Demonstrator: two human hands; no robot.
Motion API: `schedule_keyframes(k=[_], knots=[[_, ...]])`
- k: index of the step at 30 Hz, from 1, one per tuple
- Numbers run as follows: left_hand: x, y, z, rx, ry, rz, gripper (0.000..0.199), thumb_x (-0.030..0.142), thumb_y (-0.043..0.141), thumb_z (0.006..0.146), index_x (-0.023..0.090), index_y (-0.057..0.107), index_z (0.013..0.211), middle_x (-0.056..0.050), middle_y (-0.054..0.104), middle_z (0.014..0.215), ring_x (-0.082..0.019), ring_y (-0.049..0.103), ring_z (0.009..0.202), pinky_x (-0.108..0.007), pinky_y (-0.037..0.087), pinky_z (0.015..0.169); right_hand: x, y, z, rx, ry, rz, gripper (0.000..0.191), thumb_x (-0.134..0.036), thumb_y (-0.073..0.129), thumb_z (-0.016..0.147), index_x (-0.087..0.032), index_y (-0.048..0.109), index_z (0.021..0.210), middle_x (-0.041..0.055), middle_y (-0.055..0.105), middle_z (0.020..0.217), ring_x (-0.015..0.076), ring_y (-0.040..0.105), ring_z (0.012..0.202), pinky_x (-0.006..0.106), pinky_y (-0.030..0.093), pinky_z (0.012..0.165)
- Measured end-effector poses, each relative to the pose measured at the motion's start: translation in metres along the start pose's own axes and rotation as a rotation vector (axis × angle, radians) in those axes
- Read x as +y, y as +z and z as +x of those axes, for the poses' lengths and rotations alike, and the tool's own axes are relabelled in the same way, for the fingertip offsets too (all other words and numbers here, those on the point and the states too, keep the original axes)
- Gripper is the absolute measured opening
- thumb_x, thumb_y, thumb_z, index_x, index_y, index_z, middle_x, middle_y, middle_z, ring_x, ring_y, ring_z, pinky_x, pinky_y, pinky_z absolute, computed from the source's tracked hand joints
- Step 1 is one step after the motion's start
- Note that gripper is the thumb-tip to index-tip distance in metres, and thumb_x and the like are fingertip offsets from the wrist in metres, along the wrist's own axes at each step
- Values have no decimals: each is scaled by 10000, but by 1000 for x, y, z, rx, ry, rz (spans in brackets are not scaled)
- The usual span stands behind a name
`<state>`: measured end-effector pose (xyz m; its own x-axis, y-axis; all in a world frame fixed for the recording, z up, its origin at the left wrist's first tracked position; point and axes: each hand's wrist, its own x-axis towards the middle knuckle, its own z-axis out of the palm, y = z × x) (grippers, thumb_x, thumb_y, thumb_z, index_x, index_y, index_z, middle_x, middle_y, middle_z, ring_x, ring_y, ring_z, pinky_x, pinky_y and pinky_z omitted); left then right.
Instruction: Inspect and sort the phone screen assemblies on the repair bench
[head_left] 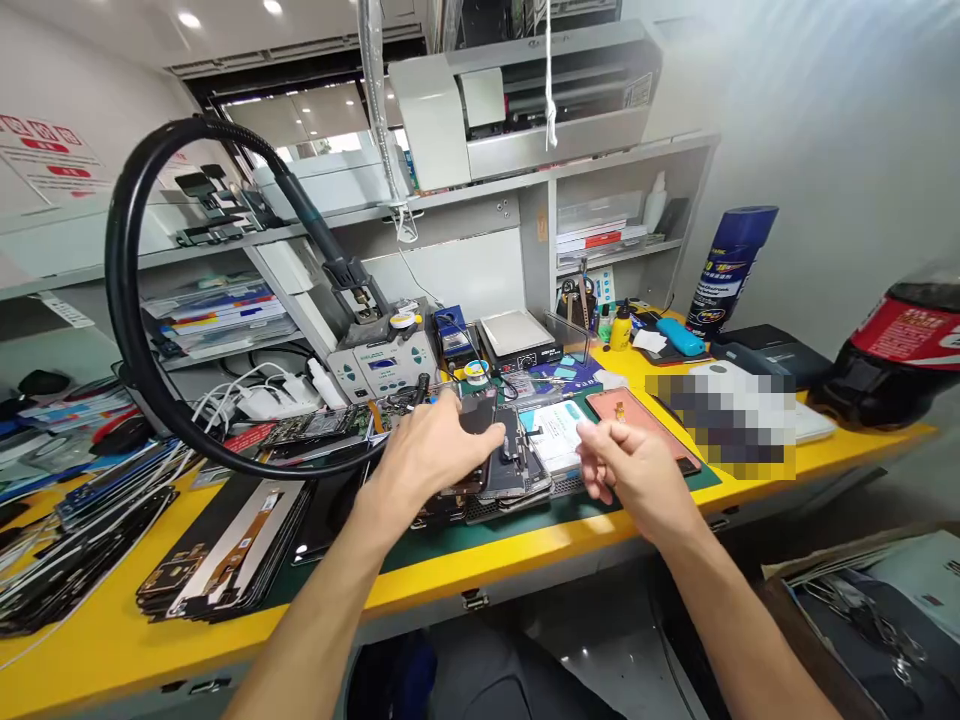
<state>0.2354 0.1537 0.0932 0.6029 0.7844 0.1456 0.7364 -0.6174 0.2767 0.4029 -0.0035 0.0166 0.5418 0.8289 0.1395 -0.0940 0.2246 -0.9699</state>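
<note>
My left hand is closed on a dark phone part, thumb on its near side and fingers around the far edge. Beside it lies a stack of opened phone screens with exposed cables. My right hand hovers over the front of the mat, thumb and index finger pinched together; anything between them is too small to make out. Near those fingertips sits a white box with a printed label. To its right is a reddish phone panel with a small orange flex cable.
A green mat covers part of the yellow bench. Stacked phone screens lie at left, under a black hose looping from a grey soldering or hot-air station. A spray can and cola bottle stand right.
</note>
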Motion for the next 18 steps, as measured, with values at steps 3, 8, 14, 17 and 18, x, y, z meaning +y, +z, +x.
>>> schedule_keyframes(k=[3, 8, 14, 17, 18], knots=[[20, 11, 3, -45, 24, 126, 678, 727, 463, 777, 159, 637, 1103, -214, 728, 1002, -400, 684, 904, -415, 480, 701, 12, 6, -9, 48, -7, -30, 458, -481, 683, 877, -185, 510, 573, -32, 504, 484, 92, 450, 409, 225, 328, 406], [42, 25, 10, -73, 45, 300, 708, 695, 442, 786, 95, 645, 1102, -241, 726, 972, -408, 689, 924, -438, 505, 745, 27, 6, -8, 117, -74, -68, 473, -490, 683, 872, -197, 504, 546, -35, 489, 468, 99, 417, 418, 251, 313, 437], [49, 33, 15, -86, 128, 389, 691, 667, 436, 820, 73, 678, 1078, -227, 734, 948, -378, 701, 921, -444, 504, 807, 44, 0, -5, 132, -83, -106, 467, -502, 666, 878, -204, 500, 560, -41, 480, 480, 105, 412, 423, 252, 307, 442], [54, 31, 16, -121, 134, 373, 730, 702, 410, 825, 68, 704, 1036, -243, 731, 966, -388, 698, 928, -470, 496, 818, 47, -3, -7, 135, -81, -144, 464, -498, 666, 879, -205, 505, 557, -39, 480, 484, 107, 409, 426, 253, 303, 439], [55, 29, 15, -131, 129, 360, 759, 728, 394, 823, 69, 709, 1025, -247, 731, 964, -386, 697, 931, -471, 493, 822, 47, -5, -8, 136, -83, -158, 460, -487, 669, 880, -206, 509, 553, -42, 468, 474, 108, 403, 426, 253, 301, 440]])
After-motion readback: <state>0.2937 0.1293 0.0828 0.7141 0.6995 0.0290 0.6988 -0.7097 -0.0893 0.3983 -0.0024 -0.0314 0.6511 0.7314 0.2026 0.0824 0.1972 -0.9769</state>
